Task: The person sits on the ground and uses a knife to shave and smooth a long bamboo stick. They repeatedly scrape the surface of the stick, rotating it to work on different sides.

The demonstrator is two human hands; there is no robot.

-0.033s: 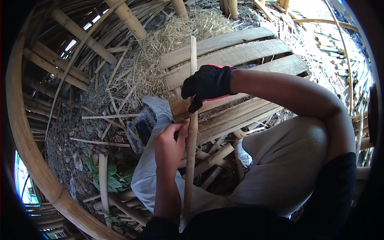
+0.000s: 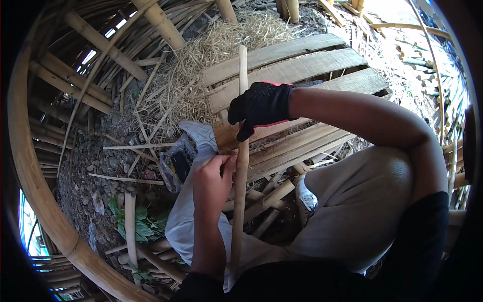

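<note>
Nearest me, my bare left hand [image 2: 214,176] pinches the long bamboo strip [image 2: 240,176] at mid-length, fingers closed on its edge; the strip runs upright between my knees; above, my gloved right hand [image 2: 259,106] is closed around it; I judge the work mid-course, no finished cut visible; beyond, wooden planks [image 2: 302,60] and straw [image 2: 201,55].

Ground surface: gravel, littered

We note stony ground [image 2: 95,171] bearing a wooden plank pallet [image 2: 302,60], loose straw [image 2: 201,55], bamboo slivers [image 2: 133,147], green leaves [image 2: 136,221] and bamboo poles [image 2: 100,40].
</note>
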